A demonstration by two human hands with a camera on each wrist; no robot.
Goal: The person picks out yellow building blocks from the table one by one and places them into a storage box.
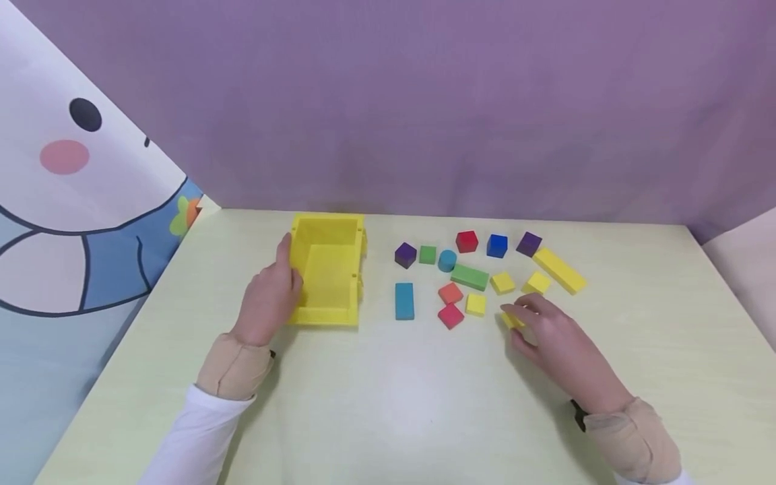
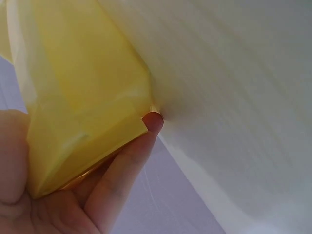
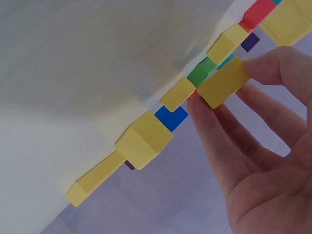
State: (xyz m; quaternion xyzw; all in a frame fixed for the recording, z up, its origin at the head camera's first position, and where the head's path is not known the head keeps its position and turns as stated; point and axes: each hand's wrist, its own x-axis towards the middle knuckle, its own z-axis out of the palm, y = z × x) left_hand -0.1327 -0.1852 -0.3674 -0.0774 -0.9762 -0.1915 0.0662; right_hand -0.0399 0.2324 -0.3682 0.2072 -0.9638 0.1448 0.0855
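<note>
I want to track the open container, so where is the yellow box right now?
In the head view the yellow box sits left of the blocks, with the left hand holding its left wall.

I see bright, even light; soft shadows under the worktop [image 1: 388, 417] blocks; both wrist views blurred close up.
</note>
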